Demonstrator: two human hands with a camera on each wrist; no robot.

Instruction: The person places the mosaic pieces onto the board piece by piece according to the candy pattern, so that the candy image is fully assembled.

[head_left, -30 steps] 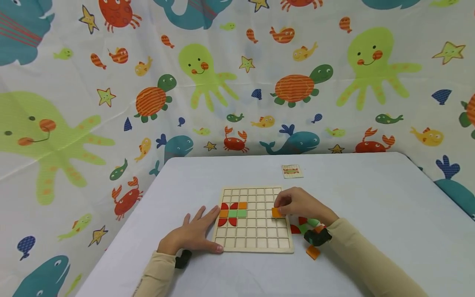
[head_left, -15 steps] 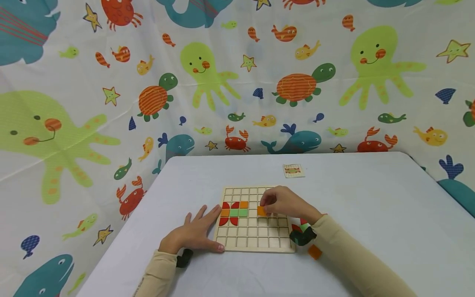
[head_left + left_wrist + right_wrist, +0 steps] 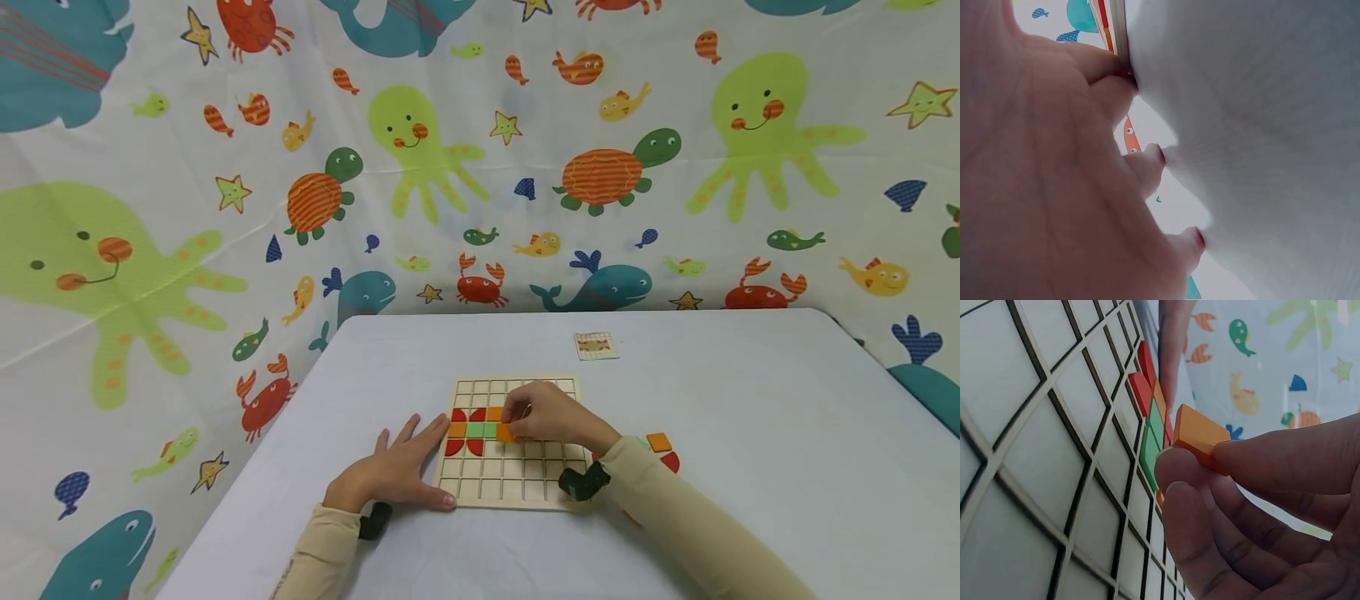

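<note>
A wooden grid board (image 3: 517, 492) lies on the white table, with red, orange and green tiles in its left cells. Between thumb and fingers my right hand (image 3: 551, 414) pinches an orange square tile (image 3: 1200, 434), held just above the board beside the green tiles (image 3: 480, 430). In the right wrist view this tile is tilted and clear of the grid. My left hand (image 3: 393, 467) rests with spread fingers at the board's left edge, thumb near the lower corner. The left wrist view shows its fingertips on the table and fingers touching the board's side (image 3: 1119, 31).
Loose tiles lie right of the board, partly hidden by the right forearm; an orange tile (image 3: 659, 442) and a red one (image 3: 671, 461) show. A small pattern card (image 3: 597, 346) lies behind the board. A sea-animal cloth (image 3: 450, 167) hangs behind the table (image 3: 750, 400).
My right hand has carried the orange tile leftward across the board, from its right side to beside the green tiles. The left hand stays at the board's edge.
</note>
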